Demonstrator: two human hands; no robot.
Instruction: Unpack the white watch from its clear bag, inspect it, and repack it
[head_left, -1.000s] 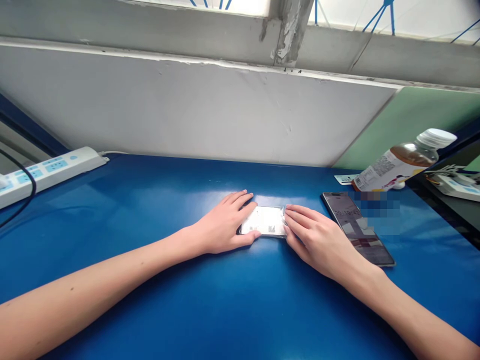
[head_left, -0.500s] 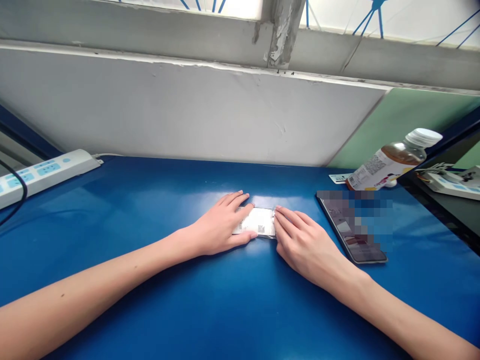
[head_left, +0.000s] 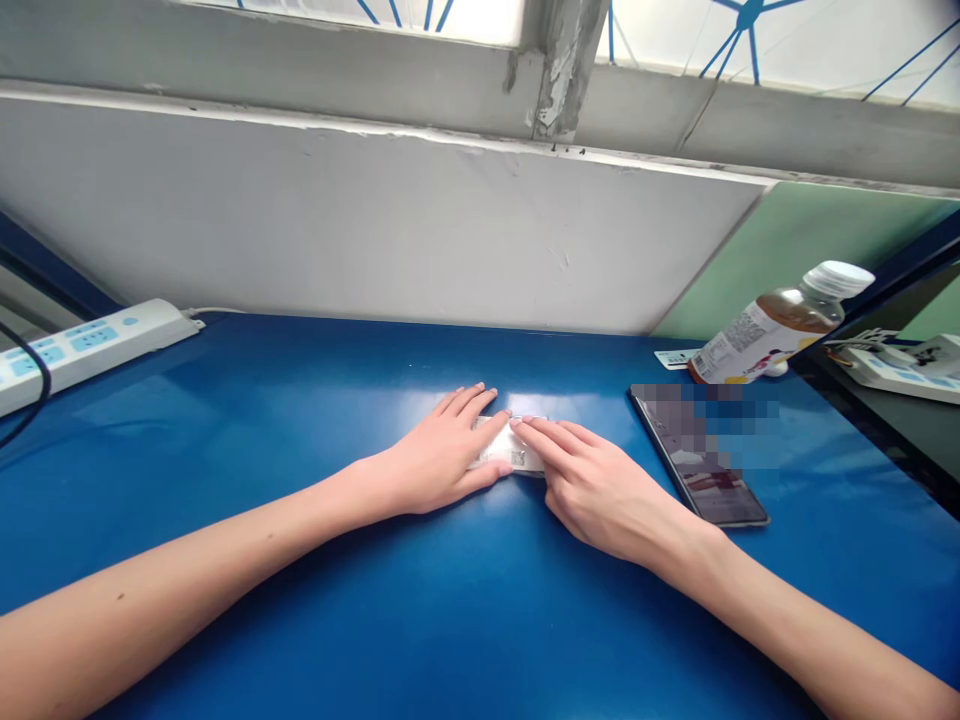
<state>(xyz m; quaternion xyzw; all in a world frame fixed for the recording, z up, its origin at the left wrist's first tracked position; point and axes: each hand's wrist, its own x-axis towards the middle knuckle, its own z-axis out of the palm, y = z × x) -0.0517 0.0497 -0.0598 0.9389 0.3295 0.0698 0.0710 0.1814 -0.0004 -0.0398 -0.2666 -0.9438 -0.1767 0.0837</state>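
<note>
A small flat white packet (head_left: 525, 459) with a printed square code lies on the blue table. Its right edge looks like clear plastic wrap. My left hand (head_left: 442, 450) rests over the packet's left end, fingers spread, with the thumb along the near edge and the index finger on top. From the right, my right hand (head_left: 600, 480) reaches over the packet with its fingers stretched out and close together, the fingertips touching its upper face near the middle. The right thumb is hidden, and the hands cover both ends of the packet.
A phone (head_left: 690, 470), partly blurred, lies right of my right hand. Behind it a bottle of brown drink (head_left: 780, 325) stands by a small white card (head_left: 675, 359). Power strips sit at the left (head_left: 97, 345) and far right (head_left: 907, 370). A wall (head_left: 375, 220) bounds the table's back.
My right hand has slid left from the packet's right edge onto its top, and now covers more of it. My left hand stays in place. The view has shifted very slightly.
</note>
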